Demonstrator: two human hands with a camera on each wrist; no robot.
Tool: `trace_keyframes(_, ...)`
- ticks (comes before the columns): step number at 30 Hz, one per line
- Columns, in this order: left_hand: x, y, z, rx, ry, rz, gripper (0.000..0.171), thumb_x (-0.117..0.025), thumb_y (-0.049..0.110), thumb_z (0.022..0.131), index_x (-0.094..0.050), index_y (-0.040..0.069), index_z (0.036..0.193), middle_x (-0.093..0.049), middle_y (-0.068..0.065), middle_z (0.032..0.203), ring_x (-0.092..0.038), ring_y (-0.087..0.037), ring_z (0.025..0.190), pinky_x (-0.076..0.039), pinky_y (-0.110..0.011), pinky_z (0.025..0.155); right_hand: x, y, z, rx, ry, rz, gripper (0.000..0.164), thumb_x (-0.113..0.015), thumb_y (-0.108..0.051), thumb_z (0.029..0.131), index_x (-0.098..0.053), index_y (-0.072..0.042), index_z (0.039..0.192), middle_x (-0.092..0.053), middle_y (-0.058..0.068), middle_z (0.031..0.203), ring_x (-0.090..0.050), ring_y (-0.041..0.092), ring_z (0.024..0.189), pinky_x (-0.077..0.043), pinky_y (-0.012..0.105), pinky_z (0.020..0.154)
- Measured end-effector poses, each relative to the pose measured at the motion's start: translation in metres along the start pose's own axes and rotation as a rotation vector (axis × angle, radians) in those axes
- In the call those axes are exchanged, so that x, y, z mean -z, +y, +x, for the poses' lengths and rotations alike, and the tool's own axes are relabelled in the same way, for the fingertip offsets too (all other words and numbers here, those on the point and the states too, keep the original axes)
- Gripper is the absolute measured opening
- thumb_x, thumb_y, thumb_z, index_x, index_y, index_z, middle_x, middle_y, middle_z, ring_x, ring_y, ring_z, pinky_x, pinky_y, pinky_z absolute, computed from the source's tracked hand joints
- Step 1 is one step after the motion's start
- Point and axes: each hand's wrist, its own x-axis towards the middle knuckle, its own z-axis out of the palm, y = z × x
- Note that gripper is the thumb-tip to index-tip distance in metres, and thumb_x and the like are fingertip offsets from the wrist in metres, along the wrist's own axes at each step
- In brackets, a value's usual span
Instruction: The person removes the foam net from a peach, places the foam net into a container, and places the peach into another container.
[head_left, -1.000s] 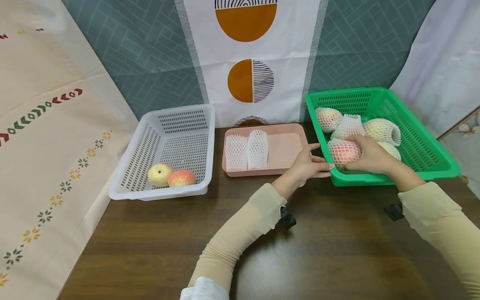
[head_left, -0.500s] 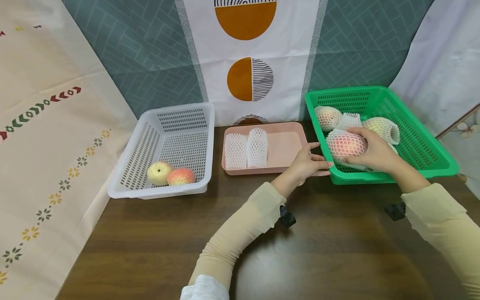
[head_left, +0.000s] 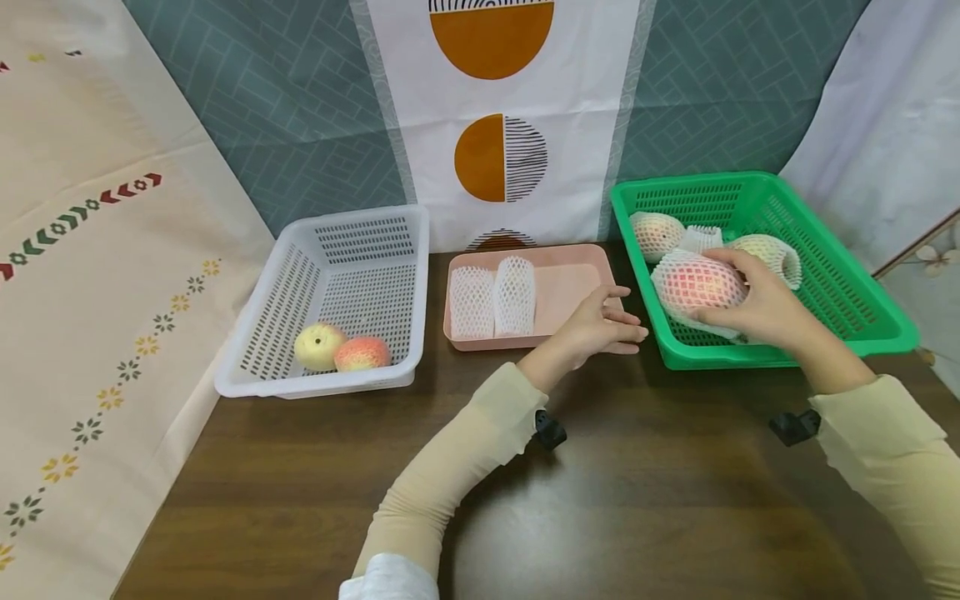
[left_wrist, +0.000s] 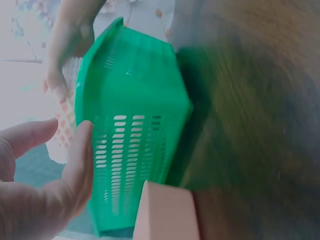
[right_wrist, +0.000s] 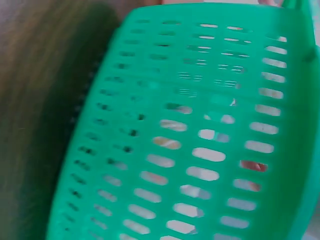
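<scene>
Netted fruit [head_left: 701,285], pinkish under white mesh, is in the right hand [head_left: 767,302], over the front left part of the green basket [head_left: 750,357]. Closest to me on the head feed are the cream sleeves [head_left: 450,483], with a small black camera [head_left: 550,429] at the left cuff and another at the right, over the brown worktop [head_left: 600,508]. Beyond the left cuff I see the left hand [head_left: 591,329], its fingers loosely spread and free, just beside the green basket and apart from its wall. The right fingers are curled round the fruit, thumb on the near side. On the left wrist feed I see the fruit's mesh past the basket's rim; whether its underside touches anything, I can't tell. My right wrist feed is blurred and mostly slotted green wall.

Over to the left, the white basket [head_left: 367,287] has a yellow fruit [head_left: 318,347] and a red fruit [head_left: 363,354] side by side near its front, both bare. Between the baskets lies the pink tray [head_left: 573,292], two white nets [head_left: 472,302] side by side at its left end. Farther back in the green basket I make out a pale fruit [head_left: 656,236] and a yellowish fruit [head_left: 772,248], both meshed. Behind it all hangs grey-green cloth [head_left: 330,108] with a white strip [head_left: 570,96] of orange and striped circles.
</scene>
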Motion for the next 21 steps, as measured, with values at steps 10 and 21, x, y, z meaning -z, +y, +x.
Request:
trace_keyframes(10,0.029,0.010,-0.028,-0.263,0.151,0.446,0.068,-0.073,0.008,0.080,-0.041,0.007,0.140,-0.050,-0.018,0.131,-0.056,-0.029,0.112,-0.051,-0.028,0.089,0.005,-0.025,0.001,0.014,0.012,0.043,0.081,-0.077,-0.015,0.077,-0.034,-0.009,0.146,-0.041,0.019,0.136,-0.040,0.000,0.096,-0.034,0.010,0.073)
trace_keyframes(21,0.046,0.019,-0.051,-0.511,0.167,0.563,0.075,-0.080,0.005,0.073,-0.043,0.011,0.139,-0.032,-0.014,0.138,-0.034,-0.025,0.128,-0.045,-0.040,0.101,-0.012,-0.048,-0.004,0.182,-0.018,0.207,0.076,-0.074,0.003,0.074,-0.037,-0.003,0.141,-0.044,-0.010,0.123,-0.048,0.002,0.095,-0.040,0.007,0.076)
